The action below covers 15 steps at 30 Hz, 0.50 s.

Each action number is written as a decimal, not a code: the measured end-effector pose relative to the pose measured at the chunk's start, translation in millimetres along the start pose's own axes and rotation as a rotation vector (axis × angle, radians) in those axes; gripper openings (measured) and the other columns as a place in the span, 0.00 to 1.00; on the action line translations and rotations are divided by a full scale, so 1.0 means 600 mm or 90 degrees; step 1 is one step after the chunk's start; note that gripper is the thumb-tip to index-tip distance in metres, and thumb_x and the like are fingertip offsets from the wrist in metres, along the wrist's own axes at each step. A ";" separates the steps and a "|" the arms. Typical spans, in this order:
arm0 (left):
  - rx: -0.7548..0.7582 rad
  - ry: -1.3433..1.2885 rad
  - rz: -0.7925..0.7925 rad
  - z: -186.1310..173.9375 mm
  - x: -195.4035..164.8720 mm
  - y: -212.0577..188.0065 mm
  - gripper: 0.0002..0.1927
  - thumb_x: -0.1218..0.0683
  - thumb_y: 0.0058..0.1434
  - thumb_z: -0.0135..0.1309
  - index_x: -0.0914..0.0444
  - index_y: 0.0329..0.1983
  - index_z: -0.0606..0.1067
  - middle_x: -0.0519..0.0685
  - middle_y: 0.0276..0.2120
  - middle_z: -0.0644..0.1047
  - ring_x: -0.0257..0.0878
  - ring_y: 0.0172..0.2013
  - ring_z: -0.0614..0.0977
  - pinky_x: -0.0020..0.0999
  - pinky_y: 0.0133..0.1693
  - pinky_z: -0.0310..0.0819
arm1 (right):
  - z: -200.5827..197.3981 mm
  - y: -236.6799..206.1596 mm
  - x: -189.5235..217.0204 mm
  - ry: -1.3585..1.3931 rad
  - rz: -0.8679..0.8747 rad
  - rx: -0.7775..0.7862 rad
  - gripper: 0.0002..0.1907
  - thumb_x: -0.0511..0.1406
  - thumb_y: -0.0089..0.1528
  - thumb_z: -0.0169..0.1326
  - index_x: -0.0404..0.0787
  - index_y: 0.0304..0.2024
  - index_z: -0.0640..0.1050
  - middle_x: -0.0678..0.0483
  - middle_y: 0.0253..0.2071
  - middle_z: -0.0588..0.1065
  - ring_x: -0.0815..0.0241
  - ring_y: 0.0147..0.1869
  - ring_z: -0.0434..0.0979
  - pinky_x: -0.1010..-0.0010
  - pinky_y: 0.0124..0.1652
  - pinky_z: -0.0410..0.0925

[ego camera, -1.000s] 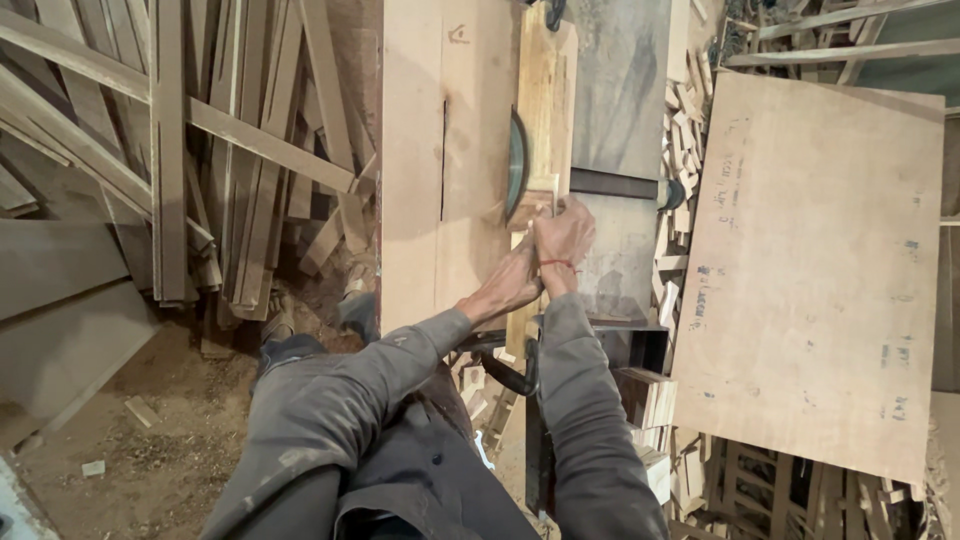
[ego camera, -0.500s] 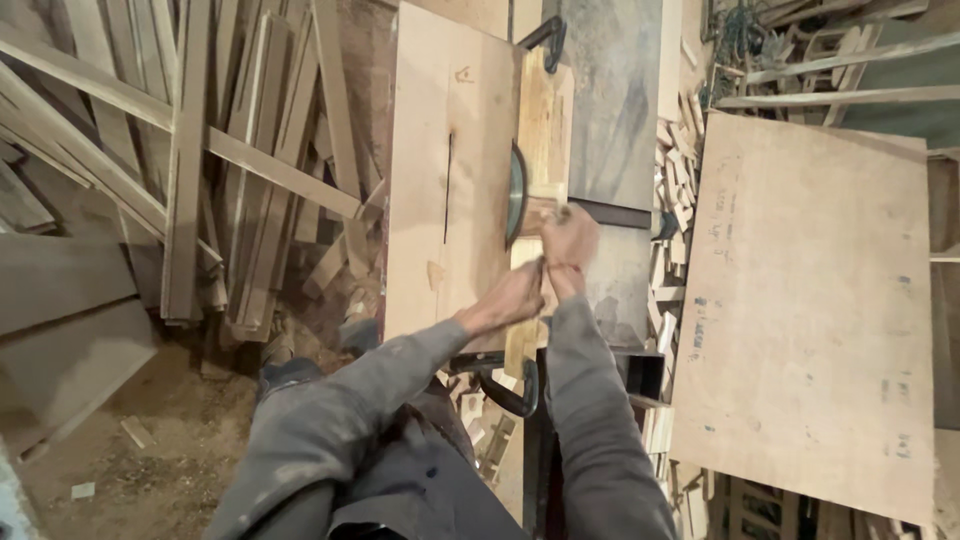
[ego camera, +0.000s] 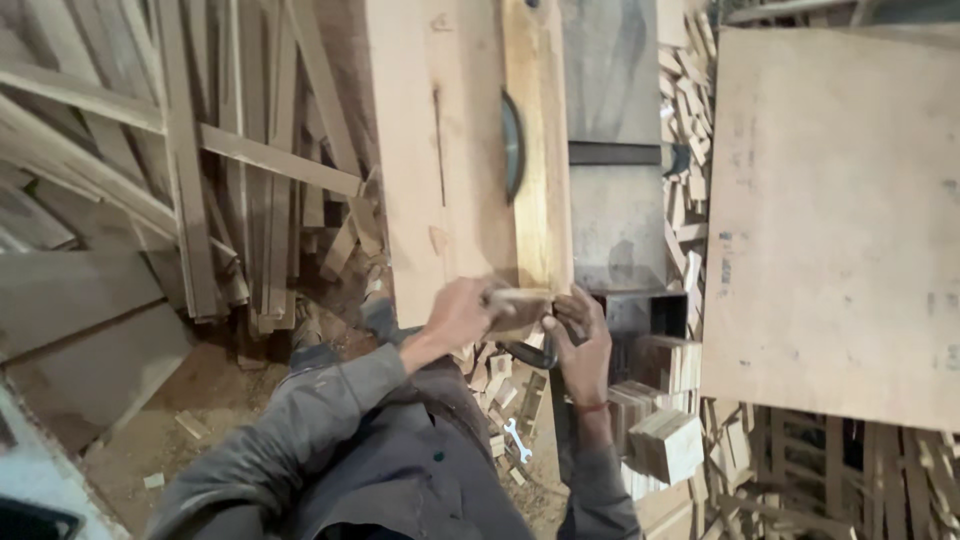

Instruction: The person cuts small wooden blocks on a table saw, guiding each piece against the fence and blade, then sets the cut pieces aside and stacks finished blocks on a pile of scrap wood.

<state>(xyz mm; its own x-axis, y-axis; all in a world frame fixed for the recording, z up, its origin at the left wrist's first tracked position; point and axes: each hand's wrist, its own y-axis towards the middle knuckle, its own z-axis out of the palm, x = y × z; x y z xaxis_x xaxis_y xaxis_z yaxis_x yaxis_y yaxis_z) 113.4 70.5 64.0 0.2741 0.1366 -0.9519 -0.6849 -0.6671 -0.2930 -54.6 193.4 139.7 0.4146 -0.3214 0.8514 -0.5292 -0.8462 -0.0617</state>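
Both hands have drawn back from beside the saw blade [ego camera: 512, 145] to the near end of the saw surface [ego camera: 470, 200], at about 6 o'clock from the blade. The left hand [ego camera: 458, 312] closes its grip around a small wooden block [ego camera: 518, 305], held at the near edge of the long plank [ego camera: 537, 150] that lies just to the right of the blade. The right hand [ego camera: 583, 345] sits at 3 o'clock of the block with fingers curled; whether its grip bears on the block or only rests beside it is hard to tell, since the left hand and the block hide the contact. With the hands now well apart from the blade, the piece appears to be off the cut and back at the person's end. Cut blocks [ego camera: 665, 440] are stacked at 5 o'clock, and a spanner [ego camera: 517, 440] lies on the floor below.
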 end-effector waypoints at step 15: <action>-0.226 -0.072 0.124 0.113 0.126 0.057 0.22 0.61 0.58 0.51 0.69 0.57 0.74 0.65 0.44 0.81 0.62 0.46 0.82 0.49 0.49 0.76 | 0.053 0.057 -0.029 -0.315 0.231 -0.077 0.16 0.39 0.63 0.59 0.38 0.51 0.82 0.44 0.29 0.82 0.57 0.31 0.80 0.65 0.33 0.71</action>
<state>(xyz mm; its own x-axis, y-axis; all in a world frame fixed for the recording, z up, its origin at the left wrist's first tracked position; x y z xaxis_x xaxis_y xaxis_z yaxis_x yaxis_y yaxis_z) 64.9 107.8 -23.7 0.0723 0.0493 -0.9962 -0.4363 -0.8966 -0.0761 -56.3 156.7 106.4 0.4707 -0.7627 0.4435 -0.7691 -0.6010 -0.2174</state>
